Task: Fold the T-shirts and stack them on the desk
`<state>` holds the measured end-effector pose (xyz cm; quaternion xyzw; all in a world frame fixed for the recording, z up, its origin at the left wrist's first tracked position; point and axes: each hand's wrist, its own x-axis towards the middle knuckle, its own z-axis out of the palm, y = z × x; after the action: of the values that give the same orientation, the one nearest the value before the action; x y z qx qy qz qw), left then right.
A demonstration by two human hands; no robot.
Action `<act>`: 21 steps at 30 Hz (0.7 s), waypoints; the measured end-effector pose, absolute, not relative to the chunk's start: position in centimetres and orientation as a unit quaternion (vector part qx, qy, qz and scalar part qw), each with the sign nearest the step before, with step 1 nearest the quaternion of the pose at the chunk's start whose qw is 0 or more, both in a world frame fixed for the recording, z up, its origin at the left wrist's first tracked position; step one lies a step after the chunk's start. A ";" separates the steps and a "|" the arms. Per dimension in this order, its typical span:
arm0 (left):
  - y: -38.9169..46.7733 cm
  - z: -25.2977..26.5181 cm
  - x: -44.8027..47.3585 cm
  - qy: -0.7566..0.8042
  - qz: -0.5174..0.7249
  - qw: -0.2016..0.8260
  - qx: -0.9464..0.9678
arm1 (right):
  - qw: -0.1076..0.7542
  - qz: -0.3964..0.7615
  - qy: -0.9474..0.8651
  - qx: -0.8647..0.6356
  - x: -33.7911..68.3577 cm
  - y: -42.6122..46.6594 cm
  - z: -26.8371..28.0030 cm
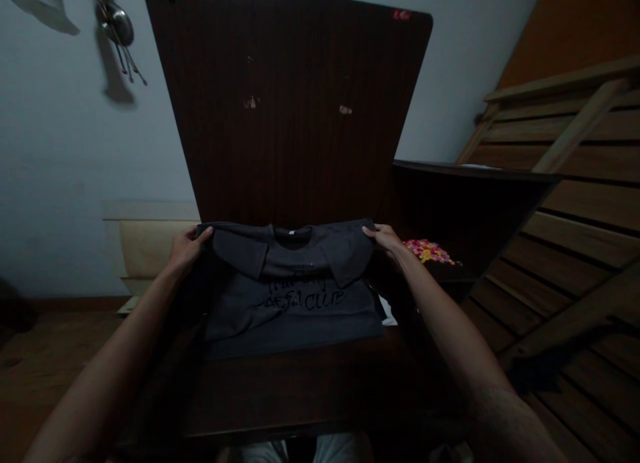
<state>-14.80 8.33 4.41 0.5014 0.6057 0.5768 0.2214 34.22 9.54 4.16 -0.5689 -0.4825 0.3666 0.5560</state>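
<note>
A dark grey T-shirt [300,323] with black lettering across its chest lies spread on the dark wooden desk [280,396]. Its neckline faces away from me, and both sleeves are folded inward over the front. My left hand [189,245] pinches the shirt's far left corner between thumb and fingers. At the far right corner, my right hand [384,236] grips the cloth the same way, thumb on top. Between the hands the upper edge is stretched fairly straight. Something white [388,313] shows beside the shirt's right edge, too little of it visible to name.
Behind the shirt rises a tall dark wooden panel [300,116]. To the right stands a dark open shelf [480,209] with a pink and yellow flowery item [430,251] in it. A slatted wooden frame [590,203] leans beyond. Metal decoration [119,26] hangs on the left wall.
</note>
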 end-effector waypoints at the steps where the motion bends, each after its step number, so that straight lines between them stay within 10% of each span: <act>1: 8.3 4.5 -14.8 0.604 0.572 0.212 0.513 | 0.560 0.344 -0.490 -0.573 34.2 9.7 4.0; 10: 9.6 6.7 -11.9 0.674 0.449 0.045 0.585 | 0.463 -0.033 -0.599 -0.652 32.3 10.1 6.5; 21: 11.0 -1.6 -12.7 0.747 0.380 0.213 0.502 | 0.405 0.261 -0.503 -0.718 33.9 9.8 -5.0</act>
<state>-12.68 10.99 -1.60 0.5016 0.7473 0.3803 0.2129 33.91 9.77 -4.96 -0.7175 -0.5029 0.2613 0.4049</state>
